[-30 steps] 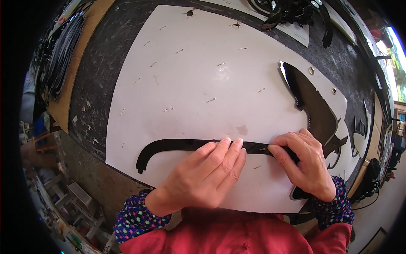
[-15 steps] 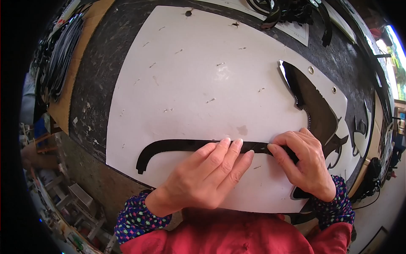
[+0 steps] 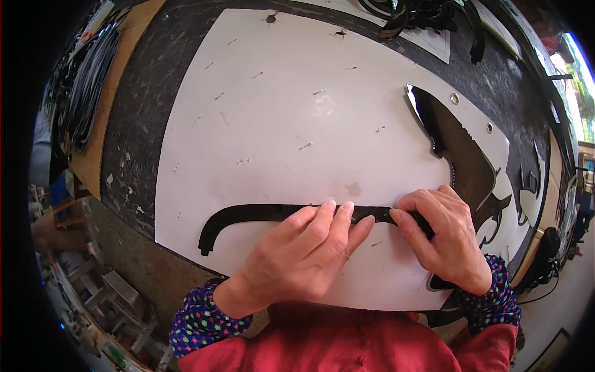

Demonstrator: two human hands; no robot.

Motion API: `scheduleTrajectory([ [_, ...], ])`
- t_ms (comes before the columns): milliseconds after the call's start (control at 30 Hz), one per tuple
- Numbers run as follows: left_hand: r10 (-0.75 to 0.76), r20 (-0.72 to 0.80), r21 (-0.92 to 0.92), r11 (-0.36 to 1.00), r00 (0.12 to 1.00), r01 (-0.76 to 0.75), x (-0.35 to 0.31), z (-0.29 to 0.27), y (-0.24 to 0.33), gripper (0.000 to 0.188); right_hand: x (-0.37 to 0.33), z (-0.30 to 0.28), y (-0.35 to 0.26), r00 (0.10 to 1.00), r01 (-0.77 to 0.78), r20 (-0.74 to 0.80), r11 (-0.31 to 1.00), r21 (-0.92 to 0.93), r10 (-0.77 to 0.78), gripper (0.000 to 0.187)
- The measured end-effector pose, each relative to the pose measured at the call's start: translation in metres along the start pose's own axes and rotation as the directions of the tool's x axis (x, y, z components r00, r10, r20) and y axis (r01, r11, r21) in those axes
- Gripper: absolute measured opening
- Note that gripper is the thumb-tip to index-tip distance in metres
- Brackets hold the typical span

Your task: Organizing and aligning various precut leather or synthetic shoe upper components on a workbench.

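A long, narrow black strip (image 3: 260,213) lies across the near part of a white board (image 3: 260,111), its left end curving down toward me. The fingertips of my left hand (image 3: 297,248) rest along the strip's far edge. Its thumb lies at the strip's right part, so the hand is closed on it. My right hand (image 3: 443,232) is closed in a pinch at the strip's right end, thumb toward the left hand. Its curled fingers hide part of that end. Beyond the right hand, a broad, glossy dark curved piece (image 3: 455,142) lies on the board.
The board rests on a scuffed dark table (image 3: 139,118). Bundled black strips (image 3: 93,80) lie on brown cardboard (image 3: 127,49) at the left. More black pieces (image 3: 424,18) sit at the far edge. Metal eyelets (image 3: 455,99) are set in the board's right edge. Thin cut pieces (image 3: 530,183) lie farther right.
The right thumb and my left hand's thumb have shifted very slightly along the strip. The strip stays in almost the same place.
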State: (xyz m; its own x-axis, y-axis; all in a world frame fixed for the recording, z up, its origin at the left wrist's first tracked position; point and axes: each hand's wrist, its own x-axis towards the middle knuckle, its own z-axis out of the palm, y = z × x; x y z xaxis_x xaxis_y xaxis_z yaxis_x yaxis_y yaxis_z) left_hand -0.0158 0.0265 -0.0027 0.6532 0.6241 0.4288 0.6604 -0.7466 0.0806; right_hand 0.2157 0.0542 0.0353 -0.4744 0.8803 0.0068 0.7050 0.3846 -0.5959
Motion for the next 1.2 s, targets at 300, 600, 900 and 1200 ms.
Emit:
scheduleTrajectory([
  [300, 0.001, -0.008, 0.013, 1.0, 1.0, 0.0, -0.001, 0.002, 0.0, 0.026, -0.001, 0.001, 0.0, 1.0, 0.005, 0.002, 1.0, 0.005, -0.005, 0.011],
  [600, -0.002, -0.016, -0.005, 1.0, 1.0, 0.002, -0.001, 0.002, 0.0, 0.024, 0.0, 0.002, 0.0, 1.0, 0.013, -0.004, 1.0, -0.015, -0.013, 0.011],
  [900, -0.039, -0.074, -0.014, 0.999, 0.997, 0.038, -0.001, 0.006, 0.006, 0.019, -0.002, 0.003, -0.001, 1.0, 0.01, -0.009, 0.998, -0.064, -0.01, 0.013],
  [1200, -0.076, 0.032, -0.1, 0.992, 0.997, 0.079, 0.002, -0.011, 0.007, 0.039, -0.006, 0.003, 0.0, 1.0, 0.024, -0.018, 0.998, -0.059, -0.025, 0.014],
])
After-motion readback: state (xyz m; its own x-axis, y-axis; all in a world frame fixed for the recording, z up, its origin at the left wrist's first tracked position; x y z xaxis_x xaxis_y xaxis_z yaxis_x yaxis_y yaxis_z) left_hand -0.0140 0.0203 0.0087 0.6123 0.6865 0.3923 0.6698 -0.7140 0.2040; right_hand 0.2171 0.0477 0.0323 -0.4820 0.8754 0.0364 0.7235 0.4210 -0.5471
